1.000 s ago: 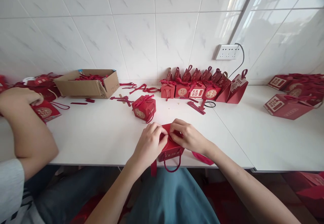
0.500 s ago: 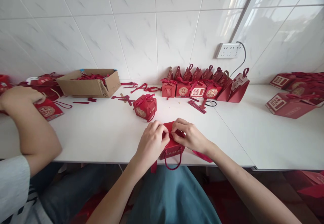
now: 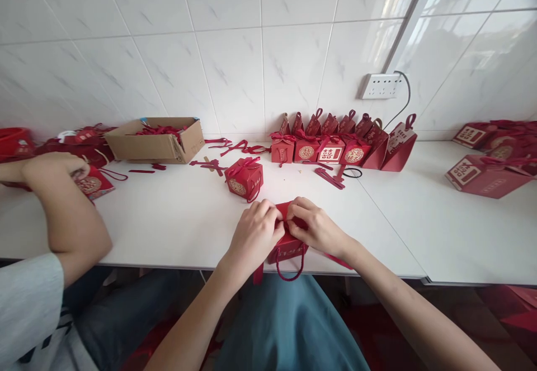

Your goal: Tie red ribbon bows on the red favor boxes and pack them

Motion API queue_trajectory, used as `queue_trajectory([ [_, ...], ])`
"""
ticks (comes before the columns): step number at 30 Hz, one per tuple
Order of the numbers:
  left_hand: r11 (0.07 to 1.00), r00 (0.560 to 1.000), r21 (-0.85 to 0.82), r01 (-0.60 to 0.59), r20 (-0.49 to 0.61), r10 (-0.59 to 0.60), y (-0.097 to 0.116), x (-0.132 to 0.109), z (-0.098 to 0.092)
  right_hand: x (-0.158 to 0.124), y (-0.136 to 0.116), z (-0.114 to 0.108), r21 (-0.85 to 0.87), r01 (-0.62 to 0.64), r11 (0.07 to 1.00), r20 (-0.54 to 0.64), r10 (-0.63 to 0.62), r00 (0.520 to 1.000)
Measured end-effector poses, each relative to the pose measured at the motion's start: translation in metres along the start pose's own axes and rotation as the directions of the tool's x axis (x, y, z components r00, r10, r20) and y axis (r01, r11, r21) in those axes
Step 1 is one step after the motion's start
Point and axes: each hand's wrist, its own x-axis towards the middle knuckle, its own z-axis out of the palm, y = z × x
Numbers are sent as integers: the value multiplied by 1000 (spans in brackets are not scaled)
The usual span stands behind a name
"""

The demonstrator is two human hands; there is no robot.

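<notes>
A red gift box (image 3: 287, 250) with a cord handle (image 3: 290, 277) hanging off its near side stands at the table's front edge. Over its top my left hand (image 3: 259, 226) and my right hand (image 3: 315, 224) meet, fingertips pinched on a red ribbon. The knot area is mostly hidden by my fingers. One ribbon tail (image 3: 258, 273) hangs past the table edge left of the box, and another tail (image 3: 338, 261) lies under my right wrist. Just beyond my left hand sits a finished-looking red box (image 3: 244, 179) with a bow on top.
Several red boxes (image 3: 329, 151) line the wall, with loose ribbons (image 3: 331, 177) before them. A cardboard box (image 3: 146, 148) of red ribbons stands at back left. More boxes (image 3: 489, 178) are at right. A co-worker's arm (image 3: 73, 209) holds a red box (image 3: 95, 183) at left.
The view has shifted slightly, so everything sits a little further right. My hands stay pinched on the ribbon, fingertips slightly closer together over the box.
</notes>
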Motion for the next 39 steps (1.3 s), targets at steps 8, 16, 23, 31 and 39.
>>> queue_trajectory([
  [8, 995, 996, -89, 52, -74, -59, -1, 0, 5, 0, -2, -1, 2, -104, 995, -30, 104, 994],
  [16, 962, 988, -251, 112, -77, -136, -4, -3, 5, 4, -6, -6, -33, -97, 995, 6, 98, 995],
  [23, 949, 994, -297, 105, 10, -107, -7, 0, 3, 4, -4, -5, 42, -160, 986, -3, 161, 987],
  [31, 948, 994, -306, 92, -32, -107, -8, -3, 4, 9, -2, -12, 96, -173, 980, 85, 165, 983],
  [39, 950, 985, -310, 39, -149, -89, -10, -7, 12, 8, 6, -13, 260, -228, 938, 84, 213, 973],
])
